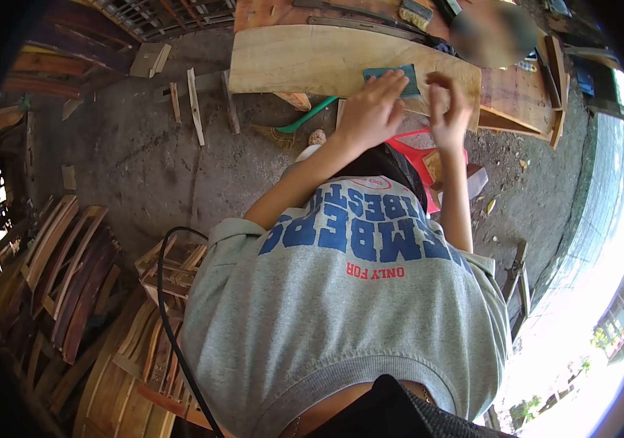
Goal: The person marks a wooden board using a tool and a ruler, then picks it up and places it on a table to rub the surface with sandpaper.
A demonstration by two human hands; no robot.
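Note:
My left hand (372,109) lies over a pale wooden board (290,62) with its fingers stretched out flat. Under and beside those fingertips is a dark teal sheet (410,80) that looks like sandpaper; part of it is hidden by the hand. To the right, my right hand (449,113) is raised near the board's front edge. Its fingers are loosely bent and apart, and nothing shows between them.
Behind the board, the workbench (513,91) carries a brush (416,13) and a long metal strip (370,29). Below are a green-handled broom (308,117) and a red plastic seat (418,157). Curved wooden parts (71,270) are stacked at left.

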